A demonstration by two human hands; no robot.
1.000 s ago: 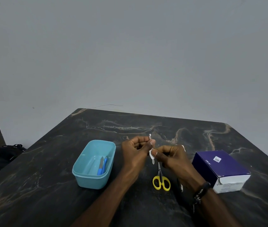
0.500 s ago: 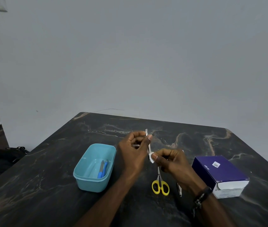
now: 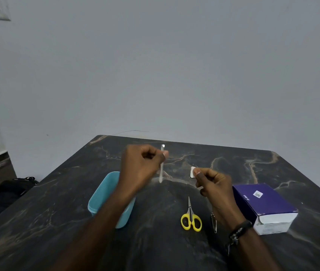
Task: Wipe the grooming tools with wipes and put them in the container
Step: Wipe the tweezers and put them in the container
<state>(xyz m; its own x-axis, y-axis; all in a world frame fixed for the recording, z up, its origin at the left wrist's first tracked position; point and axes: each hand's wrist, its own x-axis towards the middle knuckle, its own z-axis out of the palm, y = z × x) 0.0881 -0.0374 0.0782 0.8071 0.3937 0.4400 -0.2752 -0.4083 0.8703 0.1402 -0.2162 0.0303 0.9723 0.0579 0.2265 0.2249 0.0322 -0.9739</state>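
Observation:
My left hand [image 3: 141, 165] pinches a thin silver grooming tool [image 3: 161, 169] and holds it upright above the table. My right hand [image 3: 213, 184] pinches a small white wipe [image 3: 192, 172], a short way to the right of the tool and apart from it. The light blue container [image 3: 104, 194] sits at the left, mostly hidden by my left forearm, so its contents do not show. Yellow-handled scissors [image 3: 190, 219] lie on the table below my hands. A small metal tool [image 3: 214, 222] lies beside them, partly under my right wrist.
A purple and white box [image 3: 262, 206] stands at the right of the dark marble table [image 3: 57, 212]. The table's far edge meets a grey wall. A black bag [image 3: 12, 188] lies on the floor at the left.
My hands have parted: the right hand drew the wipe off the tool to the right, and the left hand lifted the tool up and slightly left, over the container.

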